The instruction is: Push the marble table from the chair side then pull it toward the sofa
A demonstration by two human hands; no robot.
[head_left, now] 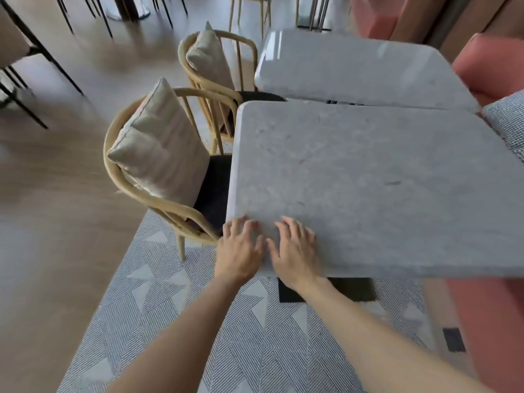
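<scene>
A grey-white marble table (368, 180) with rounded corners fills the middle of the head view. My left hand (239, 248) lies palm down on its near left corner, fingers spread over the edge. My right hand (295, 248) rests flat beside it on the near edge, fingers apart. Neither hand wraps around anything. A rattan chair (158, 177) with a cream cushion and black seat stands tucked against the table's left side. The coral sofa (487, 330) runs along the right, partly hidden by the tabletop.
A second marble table (354, 63) stands just behind, with another rattan chair (215, 61) at its left. A patterned grey rug (226, 336) lies under the table. A checked cushion (507, 120) sits on the sofa. Dark-legged chairs (25, 58) stand on the wood floor at far left.
</scene>
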